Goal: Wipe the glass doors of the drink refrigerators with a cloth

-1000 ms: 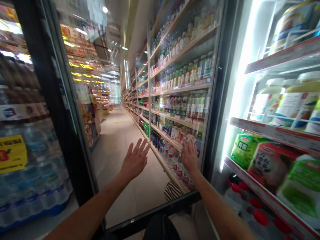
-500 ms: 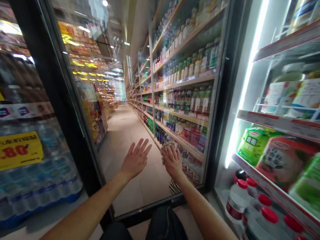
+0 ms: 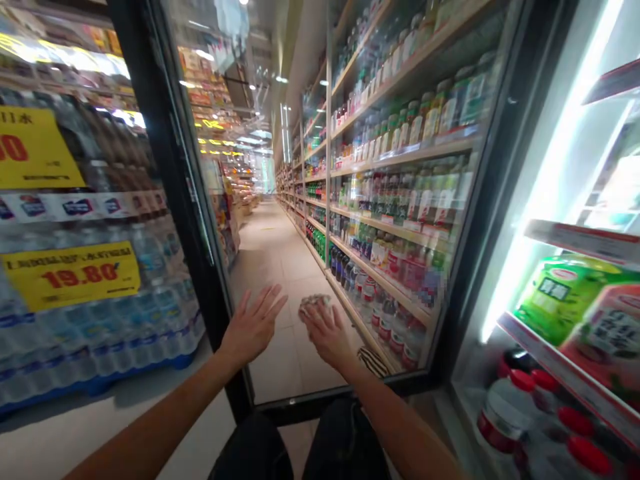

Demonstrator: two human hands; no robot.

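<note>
A glass cooler door [image 3: 267, 383] with a black frame stands in front of my knees. Low on its pane, my right hand [image 3: 326, 335] holds a crumpled, patterned cloth [image 3: 306, 304] under its fingers, pressed to the glass. My left hand [image 3: 250, 330] is at the pane's left side, close to the black frame, palm toward the glass with fingers stretched out. It holds nothing. Whether its palm touches the pane I cannot tell. A striped item [image 3: 373, 362] shows low, beyond my right wrist; its kind is unclear.
At right, the lit cooler holds green pouches [image 3: 563, 297] on a shelf and red-capped bottles [image 3: 507, 407] below. Stacked water bottles with a yellow price sign [image 3: 75, 273] stand at left. Drink shelves [image 3: 400, 227] and an aisle floor [image 3: 270, 247] appear in the pane.
Both hands have moved left across the pane, the right one carrying the cloth along. The view has shifted left, showing more of the stacked bottles and less of the cooler shelves.
</note>
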